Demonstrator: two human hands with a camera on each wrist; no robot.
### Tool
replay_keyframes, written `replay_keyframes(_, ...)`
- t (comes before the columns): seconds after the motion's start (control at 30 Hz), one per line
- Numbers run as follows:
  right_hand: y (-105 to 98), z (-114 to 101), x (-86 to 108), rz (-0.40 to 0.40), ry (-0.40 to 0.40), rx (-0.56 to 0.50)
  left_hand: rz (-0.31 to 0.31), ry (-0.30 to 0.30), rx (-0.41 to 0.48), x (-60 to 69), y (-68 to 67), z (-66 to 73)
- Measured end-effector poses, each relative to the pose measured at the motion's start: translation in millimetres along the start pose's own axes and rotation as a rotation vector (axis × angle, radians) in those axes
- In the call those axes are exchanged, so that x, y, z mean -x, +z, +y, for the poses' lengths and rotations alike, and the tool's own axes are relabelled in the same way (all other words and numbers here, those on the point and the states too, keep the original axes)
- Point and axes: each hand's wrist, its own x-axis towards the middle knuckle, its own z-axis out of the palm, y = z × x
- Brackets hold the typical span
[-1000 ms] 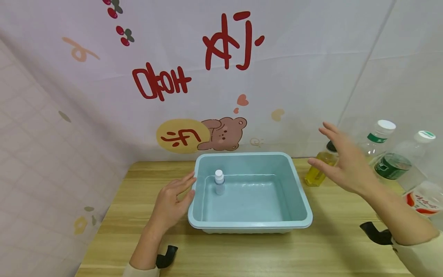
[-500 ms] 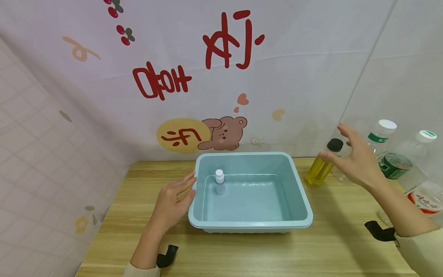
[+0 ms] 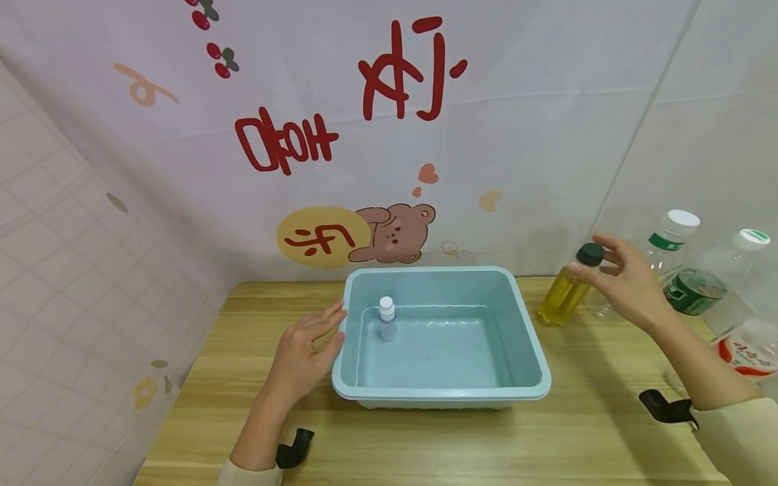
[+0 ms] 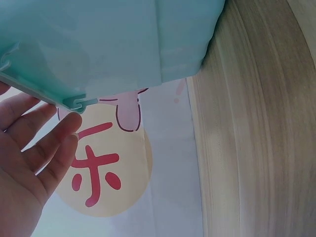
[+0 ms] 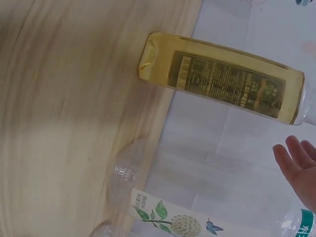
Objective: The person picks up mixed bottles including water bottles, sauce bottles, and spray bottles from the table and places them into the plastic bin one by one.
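A light blue basin [image 3: 440, 394] stands on the table, with a small white-capped bottle [image 3: 387, 320] upright inside it. My left hand [image 3: 300, 361] rests its fingertips on the basin's left rim, fingers fairly straight; the left wrist view shows those fingers [image 4: 54, 143] against the rim of the basin [image 4: 98, 44]. Around the neck of a dark-capped bottle of yellow liquid [image 3: 562, 297], my right hand [image 3: 629, 287] is spread, thumb in front. In the right wrist view a gap shows between the hand's visible fingers [image 5: 296, 158] and the upright yellow bottle [image 5: 222, 79].
Right of the yellow bottle, near my right forearm, stand clear bottles: one white-capped [image 3: 666, 239], one with a green label [image 3: 693, 291] and one with a red and white label [image 3: 747, 351]. A printed cloth [image 3: 535, 135] hangs behind the table [image 3: 425, 445].
My right hand first moved right, away from in front of the yellow bottle, then came down and slightly left to its neck, fingers closer together. The left hand has stayed at the basin.
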Motion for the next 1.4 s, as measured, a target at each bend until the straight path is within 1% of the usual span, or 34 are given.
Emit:
replay_keyframes(0.13,0,4,-0.2,0.0,-0.011,0.006,0.0,0.005,0.003,-0.4,0.7,-0.1)
replay_keyframes(0.37,4,12,0.1,0.054,-0.074,0.017,0.005,0.012,0.006,-0.2,2.0,0.1)
replay_keyframes(0.5,4,15,-0.6,0.079,-0.102,-0.006,-0.001,0.001,0.017,-0.4,1.7,1.3)
replay_keyframes(0.67,3,17,-2.0,0.074,-0.091,-0.03,-0.013,-0.013,0.008,-0.9,0.9,2.6)
replay_keyframes(0.9,1,16,-3.8,0.063,-0.038,0.027,-0.004,-0.005,0.0,-1.1,0.2,1.3)
replay_keyframes(1.0,1,16,-3.3,0.06,-0.025,0.019,-0.007,-0.011,-0.002,-0.9,-0.2,1.2)
replay_keyframes(1.13,1,17,-3.2,0.055,-0.027,0.009,-0.014,-0.027,0.003,-0.5,-0.3,1.5)
replay_keyframes(1.4,0,15,-3.9,0.049,-0.026,0.043,-0.011,-0.036,0.007,0.1,-0.5,2.0)
